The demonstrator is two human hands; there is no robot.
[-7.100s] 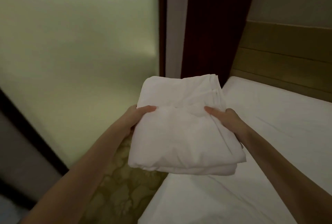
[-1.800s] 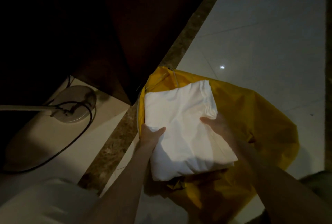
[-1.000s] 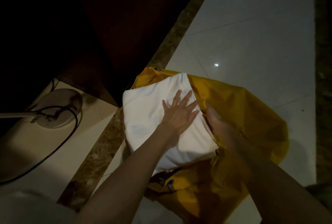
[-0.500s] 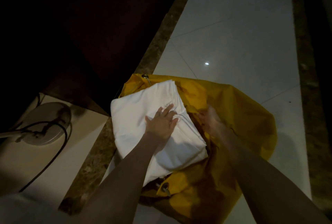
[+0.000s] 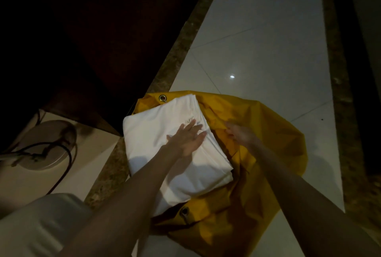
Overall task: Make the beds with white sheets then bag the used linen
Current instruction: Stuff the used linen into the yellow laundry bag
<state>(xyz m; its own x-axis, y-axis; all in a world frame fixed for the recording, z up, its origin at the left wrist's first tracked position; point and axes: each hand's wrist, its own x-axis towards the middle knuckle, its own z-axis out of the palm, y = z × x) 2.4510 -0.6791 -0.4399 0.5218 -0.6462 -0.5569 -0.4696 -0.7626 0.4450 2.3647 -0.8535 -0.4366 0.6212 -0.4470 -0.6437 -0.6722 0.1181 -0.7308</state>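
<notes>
— Since half a second ago, what has been changed at the contact?

— Fingers that were curled into the cloth have been straightened: the left hand (image 5: 186,140) is now laid flat on the folded sheet (image 5: 175,153), pressing, nothing being grasped. The sheet has been kept on top of the yellow bag (image 5: 257,153), mostly outside it.

— And the other hand?

— The right hand (image 5: 240,135) is seen just beside the sheet's edge, against the bag's fabric. Whether cloth is pinched there cannot be told; the hand is blurred.

— What could go wrong?

— It is judged that the fold may be pushed apart if pressure is applied while the bag's mouth is not held wide. The sheet could also be caught on the rim near the metal ring (image 5: 162,98), or slid off toward the stone strip (image 5: 179,50) of the floor.

— How are the arms posed?

— Both forearms are reached forward and down, the left palm down across the sheet's middle. Farther out, a lamp base (image 5: 47,143) with a cord is seen on a pale surface, well apart.
</notes>
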